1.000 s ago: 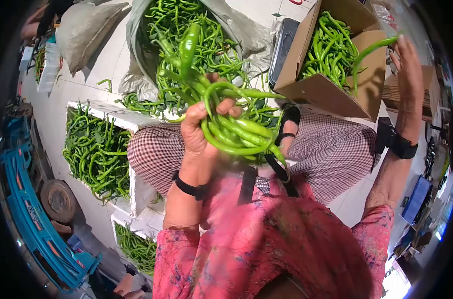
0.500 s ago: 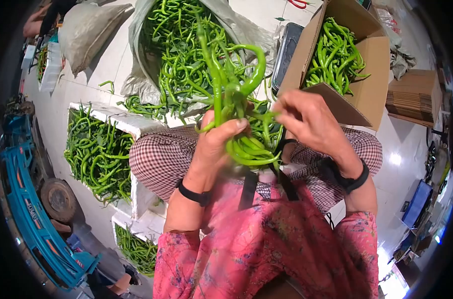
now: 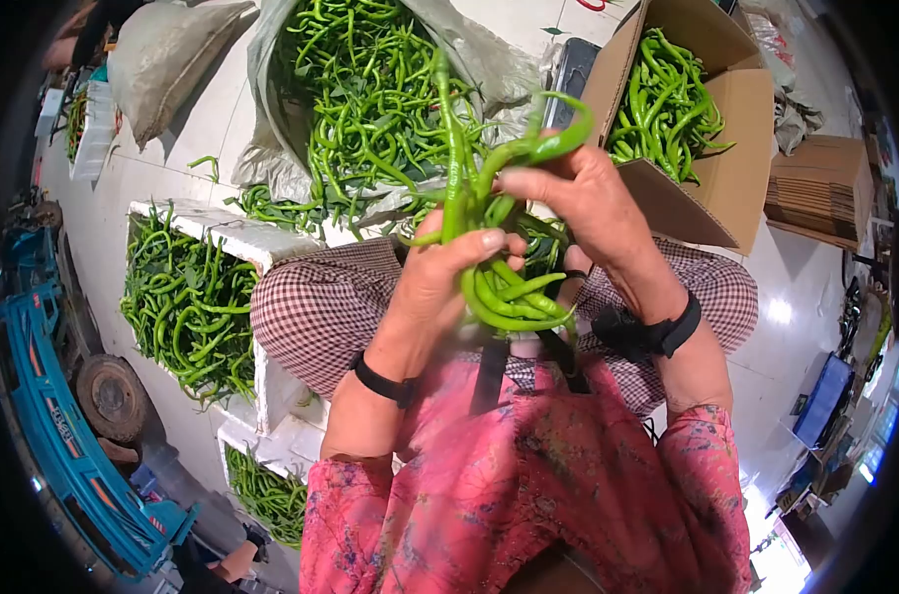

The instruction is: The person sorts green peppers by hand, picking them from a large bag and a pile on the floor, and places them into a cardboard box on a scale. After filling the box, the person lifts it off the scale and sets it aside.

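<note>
A bunch of long green chili peppers (image 3: 504, 300) is gripped in my left hand (image 3: 444, 272), the thumb laid across it and pepper tips sticking out above and below. My right hand (image 3: 593, 203) pinches one curved green chili pepper (image 3: 558, 146) at the top right of that bunch, thumb against fingers. Both hands are close together above my lap. Beyond them, an open sack (image 3: 268, 94) spills many green chili peppers and some leaves toward me. To the right, a cardboard box (image 3: 741, 104) with raised flaps holds more green chili peppers.
White foam boxes (image 3: 264, 366) full of green chili peppers stand at my left. Behind them are a closed sack (image 3: 162, 69) and a blue vehicle frame (image 3: 58, 406) with a wheel. Flattened cardboard (image 3: 820, 188) is stacked at the right. Part of another person shows at lower left.
My right hand has moved up and left onto the bunch and taken hold of a curved pepper. The left hand keeps the bunch, shifted slightly right.
</note>
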Available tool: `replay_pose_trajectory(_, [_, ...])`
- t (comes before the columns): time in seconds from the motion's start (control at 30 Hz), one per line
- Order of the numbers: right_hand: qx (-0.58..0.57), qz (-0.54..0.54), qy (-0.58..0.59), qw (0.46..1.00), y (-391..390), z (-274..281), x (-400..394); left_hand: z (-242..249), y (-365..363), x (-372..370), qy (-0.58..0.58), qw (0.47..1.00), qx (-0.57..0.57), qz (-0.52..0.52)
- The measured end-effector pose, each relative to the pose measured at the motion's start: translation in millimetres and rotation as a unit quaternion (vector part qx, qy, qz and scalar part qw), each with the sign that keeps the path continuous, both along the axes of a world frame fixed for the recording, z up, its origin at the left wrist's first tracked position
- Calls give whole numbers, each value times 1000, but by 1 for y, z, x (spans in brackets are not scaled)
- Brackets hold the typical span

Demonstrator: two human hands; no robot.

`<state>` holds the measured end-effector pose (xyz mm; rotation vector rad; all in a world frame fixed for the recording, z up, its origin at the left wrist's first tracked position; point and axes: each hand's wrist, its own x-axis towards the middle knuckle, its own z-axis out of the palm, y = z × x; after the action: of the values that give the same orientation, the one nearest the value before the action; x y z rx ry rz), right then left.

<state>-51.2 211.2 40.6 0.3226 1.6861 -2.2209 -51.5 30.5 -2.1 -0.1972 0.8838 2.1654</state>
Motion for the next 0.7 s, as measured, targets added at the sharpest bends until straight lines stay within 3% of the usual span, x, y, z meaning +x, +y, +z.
replay_pose_trajectory(0.03, [14, -59, 55, 997, 4, -9, -2, -2, 1, 1, -2, 1000, 1, -1])
replay_pose_trajectory(0.1, [-81, -63, 36, 994, 11, -17, 0, -1, 3, 2, -15, 999, 23, 21])
replay_pose_trajectory(0.17, [-85, -78, 37, 993, 9, -20, 1, 0, 3, 1, -7, 999, 43, 17])
replay_pose_trajectory(0.23, [-90, -93, 36, 991, 7, -24, 1, 3, 5, 0, 10, 999, -22, 31])
replay_pose_trajectory(0.3, [-32, -101, 43, 993, 8, -29, 0, 0, 8, -2, 6, 999, -30, 32])
replay_pose_trajectory(0.43, [-41, -97, -38, 994, 8, -19, 3, -10, 5, -2, -12, 999, -33, 27])
replay_pose_trajectory(0.6, [-176, -132, 14, 975, 28, -37, -4, -11, 0, -4, 14, 991, -82, 104])
replay_pose_trajectory(0.7, [-190, -129, 67, 971, 35, -27, -5, -7, -3, -8, -7, 985, -64, 160])
